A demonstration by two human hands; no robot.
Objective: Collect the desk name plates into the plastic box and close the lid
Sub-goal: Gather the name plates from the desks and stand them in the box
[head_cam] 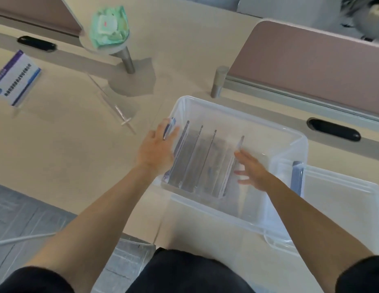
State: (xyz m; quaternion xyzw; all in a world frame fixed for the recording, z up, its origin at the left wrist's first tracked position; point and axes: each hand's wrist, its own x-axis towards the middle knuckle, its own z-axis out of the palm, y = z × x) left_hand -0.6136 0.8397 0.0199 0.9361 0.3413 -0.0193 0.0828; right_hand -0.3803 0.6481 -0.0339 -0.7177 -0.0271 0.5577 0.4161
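Beige desk (78,155), pink dividers behind. Left hand (157,149) grip pinching name plate (170,127) at plastic box (237,115) left wall. Right hand (251,169) grip spread, inside box beside standing plates (207,161). Lid (343,199) right of box; another name plate (16,78) far left of box.

Name plate (16,78) print blurred; nothing legible

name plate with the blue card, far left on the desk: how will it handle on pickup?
The name plate looks like clear rigid acrylic: probably stiff, fairly light. The glossy faces may be slippery, so grip the edges. It stands tilted on a narrow foot, so a push up high would likely tip it.
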